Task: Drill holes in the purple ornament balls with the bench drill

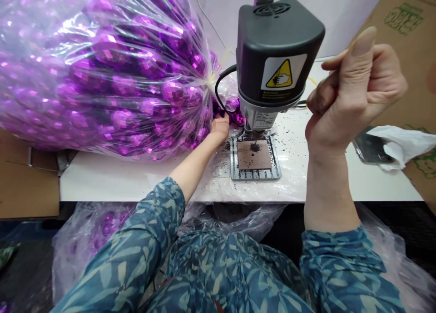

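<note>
A drill press [279, 49] with a dark grey motor housing stands in front of me. Its tip is over a square brown plate [245, 156] with a dark hole and black shavings, lying on the metal base [256, 174]. To the right of the housing, my raised right hand [357, 86] is closed, with fingers curled round the end of a dark lever [301, 104] that is mostly hidden. My left hand [220, 127] reaches in left of the drill, against shiny purple faceted balls [235, 105]; its fingers are partly hidden, so its grip is unclear.
A large tied clear bag [136, 77] of purple faceted balls fills the left of the white table [112, 179]. A phone [369, 151] and white tissue [405, 142] lie at right, beside a cardboard box [408, 77]. A black cable [218, 88] loops beside the drill.
</note>
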The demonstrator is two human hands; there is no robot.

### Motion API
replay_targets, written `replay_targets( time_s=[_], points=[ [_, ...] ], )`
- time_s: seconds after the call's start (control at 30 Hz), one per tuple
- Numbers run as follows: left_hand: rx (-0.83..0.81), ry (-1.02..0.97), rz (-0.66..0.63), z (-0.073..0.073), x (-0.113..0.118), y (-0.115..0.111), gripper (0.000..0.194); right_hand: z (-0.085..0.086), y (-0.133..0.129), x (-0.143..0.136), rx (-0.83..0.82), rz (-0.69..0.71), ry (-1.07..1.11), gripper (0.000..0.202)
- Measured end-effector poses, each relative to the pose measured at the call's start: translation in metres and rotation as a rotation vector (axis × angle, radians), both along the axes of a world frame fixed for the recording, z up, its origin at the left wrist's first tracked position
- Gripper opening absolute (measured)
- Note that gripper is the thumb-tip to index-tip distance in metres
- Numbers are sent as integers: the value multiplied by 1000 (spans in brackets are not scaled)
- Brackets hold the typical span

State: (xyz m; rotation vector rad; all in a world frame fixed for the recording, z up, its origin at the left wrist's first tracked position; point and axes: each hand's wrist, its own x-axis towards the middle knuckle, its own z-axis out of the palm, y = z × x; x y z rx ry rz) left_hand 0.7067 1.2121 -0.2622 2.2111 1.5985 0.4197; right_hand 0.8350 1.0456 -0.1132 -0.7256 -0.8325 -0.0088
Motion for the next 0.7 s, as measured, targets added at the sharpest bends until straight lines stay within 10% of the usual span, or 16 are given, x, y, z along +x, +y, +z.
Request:
replay_targets(
  time_s=[0.4, 0.7],
  points=[
    [101, -561, -6, -7, -26, -23, 50, -2, 1, 1, 7, 9, -12, 52],
    [-645, -1276, 109, -18, -59, -82, 26, -1, 0, 1, 14, 16, -14, 50]
  ],
)
